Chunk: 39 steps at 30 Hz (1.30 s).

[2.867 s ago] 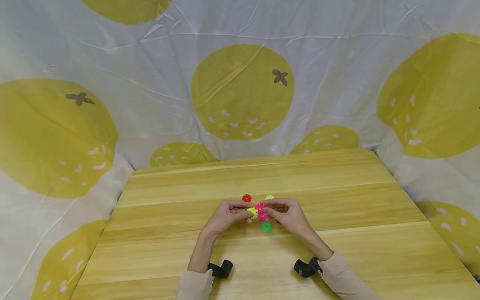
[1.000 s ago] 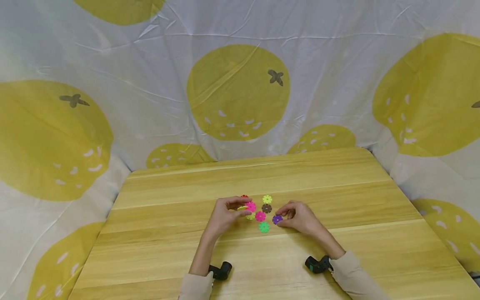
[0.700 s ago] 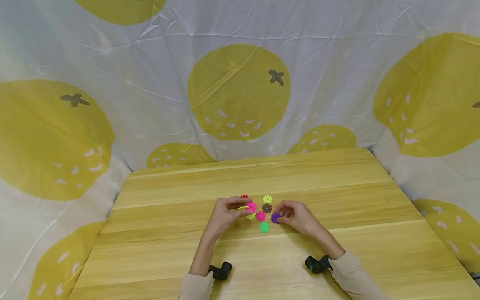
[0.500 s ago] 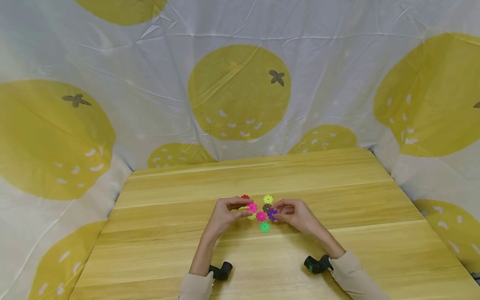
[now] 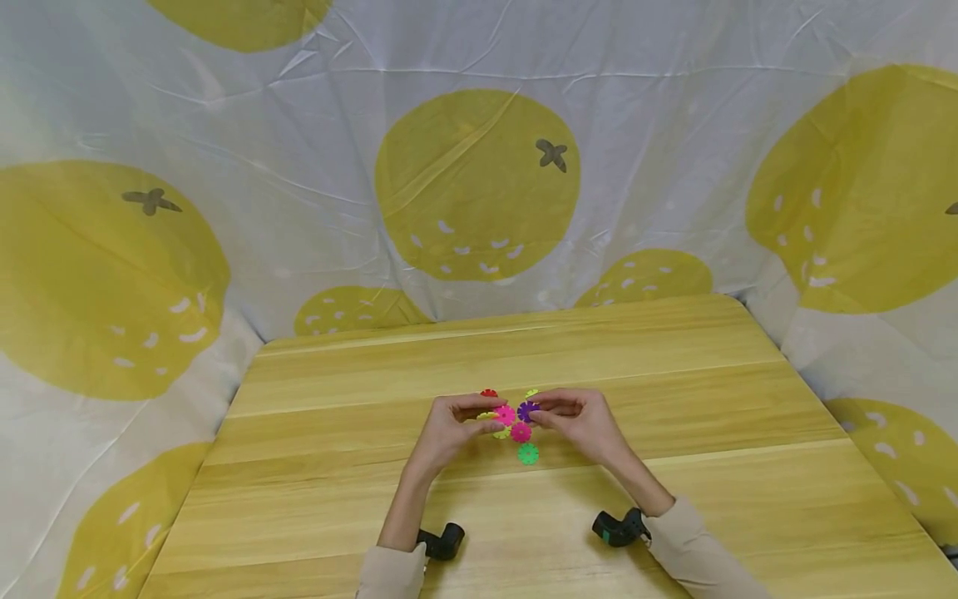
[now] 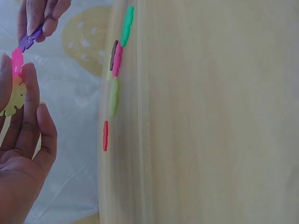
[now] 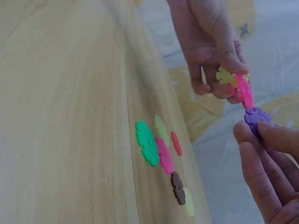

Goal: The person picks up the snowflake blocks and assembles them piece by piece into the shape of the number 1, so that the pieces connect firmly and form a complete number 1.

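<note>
Left hand [image 5: 446, 433] pinches a yellow disc [image 7: 225, 76] joined to a pink disc [image 7: 246, 92], and right hand [image 5: 587, 426] pinches a purple disc [image 7: 256, 115], all at the lower middle of the head view. Purple and pink appear to meet at their edges (whether they interlock, I cannot tell). Joining these two seems the step in hand; the next move likely calls for lining up notches and pressing. Lower in that view, a green disc [image 5: 528, 453] lies on the table [image 5: 524, 532].
</note>
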Each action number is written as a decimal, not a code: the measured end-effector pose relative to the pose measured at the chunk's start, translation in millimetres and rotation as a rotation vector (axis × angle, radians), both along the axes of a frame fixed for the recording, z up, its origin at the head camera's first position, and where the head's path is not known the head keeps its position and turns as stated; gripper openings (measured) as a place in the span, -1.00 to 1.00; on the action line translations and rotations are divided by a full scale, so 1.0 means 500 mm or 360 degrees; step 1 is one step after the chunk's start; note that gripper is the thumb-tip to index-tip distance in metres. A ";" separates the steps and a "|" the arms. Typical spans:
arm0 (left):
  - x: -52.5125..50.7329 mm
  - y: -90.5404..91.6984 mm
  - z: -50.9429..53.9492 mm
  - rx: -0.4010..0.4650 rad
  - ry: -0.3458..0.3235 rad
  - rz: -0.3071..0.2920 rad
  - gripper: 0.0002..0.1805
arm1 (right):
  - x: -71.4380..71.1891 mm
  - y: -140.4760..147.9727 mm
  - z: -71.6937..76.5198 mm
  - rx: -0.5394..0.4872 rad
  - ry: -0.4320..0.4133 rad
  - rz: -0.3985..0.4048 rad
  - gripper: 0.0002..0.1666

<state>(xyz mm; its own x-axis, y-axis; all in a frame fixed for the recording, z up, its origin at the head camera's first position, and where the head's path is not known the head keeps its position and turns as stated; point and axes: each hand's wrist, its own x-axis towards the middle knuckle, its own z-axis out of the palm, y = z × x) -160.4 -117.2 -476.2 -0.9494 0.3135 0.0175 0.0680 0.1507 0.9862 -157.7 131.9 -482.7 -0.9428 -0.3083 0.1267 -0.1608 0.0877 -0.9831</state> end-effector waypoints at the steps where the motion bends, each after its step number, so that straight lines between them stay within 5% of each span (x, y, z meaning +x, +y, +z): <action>1: 0.000 0.000 0.000 0.0007 0.0002 -0.0006 -0.66 | 0.001 -0.002 0.001 -0.0007 0.0011 0.0002 -0.72; 13: 0.005 -0.002 0.002 0.0067 0.0014 -0.0049 -0.67 | 0.004 -0.018 -0.007 -0.0041 0.0039 -0.0033 -0.71; 20: -0.001 0.001 0.008 -0.0055 0.0076 -0.0047 -0.72 | 0.006 -0.021 -0.005 -0.0117 0.0040 -0.0026 -0.75; 27: -0.004 0.004 -0.002 -0.0023 0.0040 -0.0065 -0.70 | 0.008 -0.023 -0.005 -0.0162 0.0019 -0.0014 -0.74; 34: -0.003 -0.007 -0.012 0.0010 -0.0034 -0.0081 -0.65 | 0.006 -0.034 -0.009 -0.0057 0.0048 -0.0024 -0.76; 39: -0.002 -0.010 -0.007 -0.0114 0.0051 -0.0076 -0.62 | 0.006 -0.042 -0.012 -0.0016 0.0039 -0.0054 -0.75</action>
<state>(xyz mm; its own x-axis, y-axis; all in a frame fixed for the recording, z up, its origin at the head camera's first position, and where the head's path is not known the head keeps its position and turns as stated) -161.4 -122.0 -479.5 -0.9327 0.3600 0.0235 0.1081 0.2168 0.9702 -154.8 110.7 -488.7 -0.9493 -0.2747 0.1526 -0.1818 0.0840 -0.9797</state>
